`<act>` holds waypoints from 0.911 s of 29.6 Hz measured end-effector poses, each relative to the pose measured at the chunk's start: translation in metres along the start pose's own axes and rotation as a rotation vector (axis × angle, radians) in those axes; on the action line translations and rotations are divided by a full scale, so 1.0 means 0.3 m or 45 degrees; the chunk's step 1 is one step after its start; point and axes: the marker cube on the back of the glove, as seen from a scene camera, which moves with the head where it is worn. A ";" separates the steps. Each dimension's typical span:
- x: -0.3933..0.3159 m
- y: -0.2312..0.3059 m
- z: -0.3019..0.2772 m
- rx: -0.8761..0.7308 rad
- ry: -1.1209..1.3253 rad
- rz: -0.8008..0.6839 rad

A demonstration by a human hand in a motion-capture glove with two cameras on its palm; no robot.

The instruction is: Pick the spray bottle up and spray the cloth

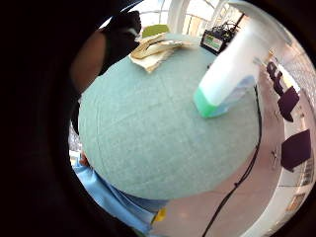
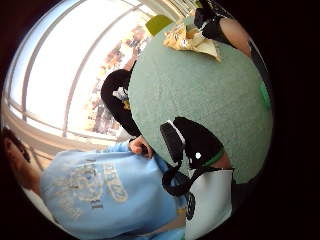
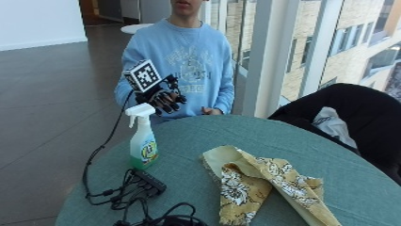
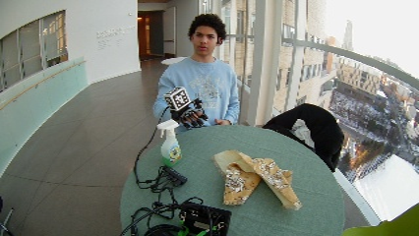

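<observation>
Fingers of the gloved right hand (image 3: 164,100) hang loosely curled, holding nothing, raised above the table's near edge just behind the spray bottle (image 3: 143,137), probably ready to grasp it. Translucent plastic, white trigger, green liquid. Crumpled yellow floral cloth (image 3: 263,183) lies mid-table (image 3: 351,188).

light blue sweatshirt (image 3: 188,61) with pale chest print; right hand (image 3: 164,100) black-gloved.
</observation>
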 end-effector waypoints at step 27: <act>0.470 -0.104 0.032 0.410 -0.543 0.556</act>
